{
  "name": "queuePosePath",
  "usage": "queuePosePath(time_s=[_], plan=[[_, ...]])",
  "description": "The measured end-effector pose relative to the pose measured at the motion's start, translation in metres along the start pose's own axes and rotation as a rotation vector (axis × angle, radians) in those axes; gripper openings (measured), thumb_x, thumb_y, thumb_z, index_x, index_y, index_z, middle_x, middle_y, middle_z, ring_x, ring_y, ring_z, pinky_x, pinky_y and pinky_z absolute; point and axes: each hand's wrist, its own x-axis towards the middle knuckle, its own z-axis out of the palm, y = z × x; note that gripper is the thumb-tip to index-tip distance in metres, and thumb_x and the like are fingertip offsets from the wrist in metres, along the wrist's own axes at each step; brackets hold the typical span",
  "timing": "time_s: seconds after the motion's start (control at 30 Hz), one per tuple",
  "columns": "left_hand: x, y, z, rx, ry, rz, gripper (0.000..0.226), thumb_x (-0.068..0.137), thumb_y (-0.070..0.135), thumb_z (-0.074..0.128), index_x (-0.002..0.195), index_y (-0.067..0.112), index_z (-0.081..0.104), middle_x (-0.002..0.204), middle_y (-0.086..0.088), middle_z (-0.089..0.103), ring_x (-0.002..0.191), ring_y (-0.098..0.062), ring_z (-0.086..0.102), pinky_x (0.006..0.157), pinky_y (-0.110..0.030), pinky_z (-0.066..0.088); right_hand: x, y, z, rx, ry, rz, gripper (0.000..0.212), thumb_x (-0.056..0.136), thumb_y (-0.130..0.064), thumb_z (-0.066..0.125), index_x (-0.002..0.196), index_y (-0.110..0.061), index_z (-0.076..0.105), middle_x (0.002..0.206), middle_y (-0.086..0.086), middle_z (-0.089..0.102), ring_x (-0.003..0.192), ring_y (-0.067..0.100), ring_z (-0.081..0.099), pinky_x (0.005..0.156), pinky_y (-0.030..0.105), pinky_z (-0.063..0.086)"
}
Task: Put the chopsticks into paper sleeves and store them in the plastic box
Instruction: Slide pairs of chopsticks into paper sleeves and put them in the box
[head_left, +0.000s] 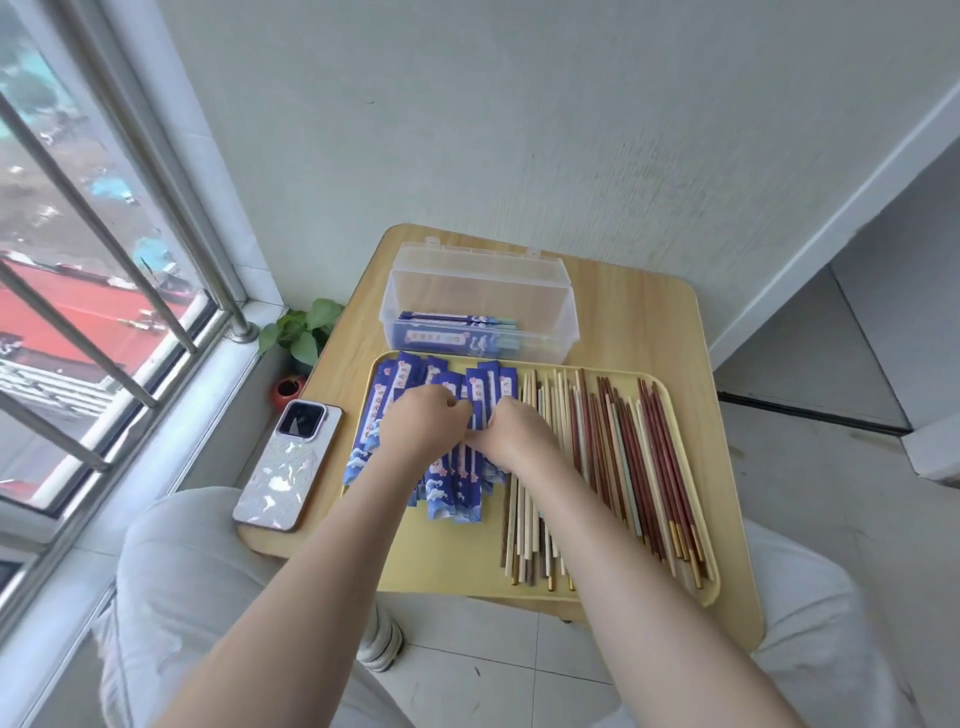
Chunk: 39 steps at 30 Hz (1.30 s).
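Both hands work the blue paper sleeves (447, 467) on the tray (441, 566). Left hand (423, 423) has its fingers curled, pinching a sleeve; right hand (511, 434) also grips one, knuckles up, forearms extended forward. Chopsticks (613, 467) lie right of the right hand; plastic box (480, 306) sits beyond both hands.
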Motion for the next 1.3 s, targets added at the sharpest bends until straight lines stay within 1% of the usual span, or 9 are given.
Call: queuePosePath(time_s=[0.1, 0.23, 0.37, 0.53, 0.73, 0.87, 0.97, 1.1, 1.3], plan=[[-0.006, -0.007, 0.004, 0.063, -0.028, 0.009, 0.026, 0.093, 0.021, 0.047, 0.067, 0.014, 0.046, 0.067, -0.001, 0.047, 0.059, -0.017, 0.039, 0.051, -0.027, 0.027, -0.007, -0.004, 0.011, 0.027, 0.065, 0.026, 0.041, 0.091, -0.044, 0.065, 0.107, -0.01, 0.049, 0.084, 0.003, 0.057, 0.07, 0.024, 0.055, 0.047, 0.027, 0.032], [-0.009, -0.015, 0.009, 0.043, -0.036, 0.053, 0.024, 0.095, 0.021, 0.046, 0.093, 0.007, 0.066, 0.079, -0.005, 0.062, 0.069, -0.02, 0.051, 0.058, -0.029, 0.037, -0.004, -0.006, 0.02, 0.091, 0.066, 0.069, 0.024, 0.091, -0.028, 0.065, 0.079, -0.013, 0.05, 0.07, 0.002, 0.052, 0.054, 0.021, 0.047, 0.046, 0.025, 0.034], [-0.01, -0.02, 0.011, 0.029, -0.02, 0.085, 0.021, 0.096, 0.021, 0.047, 0.097, 0.012, 0.066, 0.086, -0.002, 0.064, 0.079, -0.02, 0.058, 0.059, -0.028, 0.04, -0.001, -0.005, 0.017, 0.295, 0.032, 0.135, 0.008, 0.086, -0.013, 0.062, 0.08, -0.01, 0.058, 0.069, 0.007, 0.059, 0.059, 0.026, 0.06, 0.055, 0.031, 0.054], [-0.011, -0.02, 0.011, 0.027, -0.016, 0.092, 0.021, 0.097, 0.022, 0.047, 0.098, 0.01, 0.065, 0.088, -0.005, 0.066, 0.08, -0.023, 0.061, 0.064, -0.032, 0.046, -0.013, -0.003, 0.001, 0.599, -0.024, 0.213, 0.005, 0.085, -0.007, 0.06, 0.083, -0.008, 0.056, 0.066, 0.009, 0.054, 0.04, 0.017, 0.042, 0.035, 0.015, 0.031], [-0.012, -0.018, 0.01, -0.042, 0.02, 0.073, 0.024, 0.096, 0.025, 0.052, 0.116, 0.014, 0.061, 0.097, -0.001, 0.061, 0.081, -0.018, 0.058, 0.062, -0.029, 0.043, -0.025, 0.01, -0.024, 0.7, -0.04, 0.077, 0.013, 0.077, -0.026, 0.062, 0.081, -0.016, 0.054, 0.073, 0.013, 0.053, 0.068, 0.027, 0.061, 0.062, 0.035, 0.054], [-0.024, 0.0, 0.006, 0.054, 0.228, 0.421, 0.057, 0.082, 0.025, 0.07, 0.137, 0.027, 0.054, 0.129, -0.001, 0.05, 0.119, -0.024, 0.045, 0.093, -0.036, 0.04, -0.033, 0.032, -0.042, 0.78, -0.08, 0.008, 0.009, 0.091, -0.015, 0.065, 0.098, -0.009, 0.064, 0.091, 0.016, 0.074, 0.069, 0.03, 0.074, 0.057, 0.035, 0.058], [-0.026, 0.017, 0.005, 0.322, 0.134, 0.621, 0.054, 0.081, 0.031, 0.074, 0.133, 0.033, 0.061, 0.147, 0.004, 0.045, 0.139, -0.025, 0.032, 0.111, -0.048, 0.024, -0.041, 0.043, -0.053, 0.771, -0.101, -0.073, 0.01, 0.091, -0.017, 0.071, 0.099, -0.012, 0.072, 0.085, 0.011, 0.075, 0.06, 0.022, 0.07, 0.056, 0.028, 0.054], [-0.023, 0.03, 0.009, 0.397, 0.099, 0.543, 0.012, 0.094, 0.025, 0.061, 0.098, 0.029, 0.072, 0.096, 0.008, 0.069, 0.101, -0.019, 0.06, 0.103, -0.034, 0.029, -0.049, 0.055, -0.065, 0.645, -0.07, -0.109, 0.01, 0.089, -0.026, 0.071, 0.093, -0.017, 0.075, 0.082, 0.004, 0.074, 0.062, 0.016, 0.066, 0.059, 0.027, 0.052], [-0.023, 0.039, 0.019, 0.448, 0.19, 0.384, 0.025, 0.103, 0.026, 0.045, 0.079, 0.02, 0.051, 0.073, 0.004, 0.056, 0.072, -0.024, 0.052, 0.09, -0.036, 0.036, -0.055, 0.09, -0.087, 0.583, 0.057, -0.021, 0.026, 0.098, -0.035, 0.058, 0.09, -0.014, 0.071, 0.067, 0.004, 0.067, 0.048, 0.011, 0.05, 0.05, 0.023, 0.041]])
